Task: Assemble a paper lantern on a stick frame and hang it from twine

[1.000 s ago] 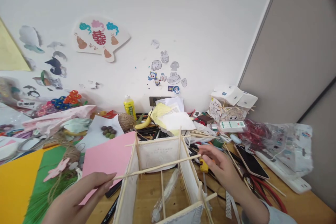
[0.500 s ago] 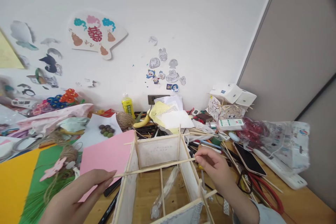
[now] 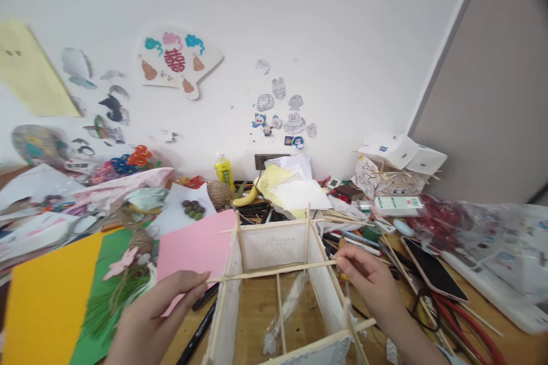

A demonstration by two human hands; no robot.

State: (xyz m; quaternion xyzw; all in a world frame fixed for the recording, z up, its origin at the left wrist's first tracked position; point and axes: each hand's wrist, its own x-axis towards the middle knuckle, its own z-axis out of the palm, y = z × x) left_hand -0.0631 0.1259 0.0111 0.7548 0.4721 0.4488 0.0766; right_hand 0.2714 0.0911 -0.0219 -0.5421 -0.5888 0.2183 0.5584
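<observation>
A pink sheet (image 3: 192, 245) lies on the tabletop (image 3: 252, 311), left of centre. The left hand (image 3: 158, 319) pinches in its grip the left end of a thin wooden stick (image 3: 265, 272), which lies across the open top of a paper-walled box frame (image 3: 274, 242). The right hand (image 3: 370, 285) pinches the stick's right end in its grip. A phone (image 3: 432, 268) lies further right.

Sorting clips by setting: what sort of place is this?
Likely a craft desk: coloured paper, a ball of twine, cutouts on the wall, and the left hand and right hand holding a stick.
</observation>
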